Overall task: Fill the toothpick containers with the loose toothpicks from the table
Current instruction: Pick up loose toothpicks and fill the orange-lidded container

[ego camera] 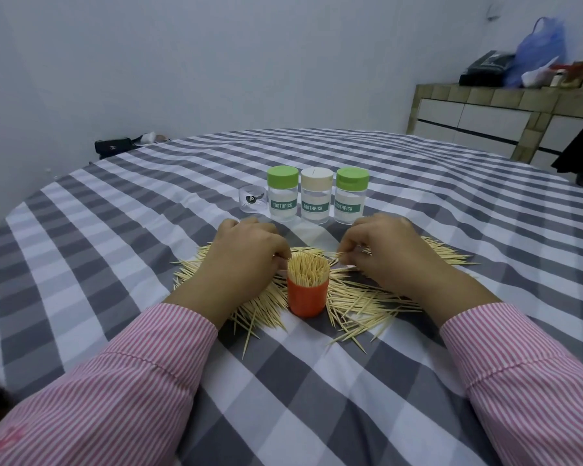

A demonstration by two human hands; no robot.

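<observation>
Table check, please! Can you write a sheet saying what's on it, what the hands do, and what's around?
Surface: checked tablecloth.
Job's things: orange container packed with toothpicks; loose toothpicks around it; three capped jars behind.
Clutter: small clear cup.
Grippers: left hand rests on the pile by the container; right hand pinches toothpicks.
Cables: nothing seen.
Surroundings: tiled counter with bags; black bag.

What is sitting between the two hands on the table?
In the head view, an orange container packed with upright toothpicks stands between the left hand and right hand, with loose toothpicks around it.
</observation>
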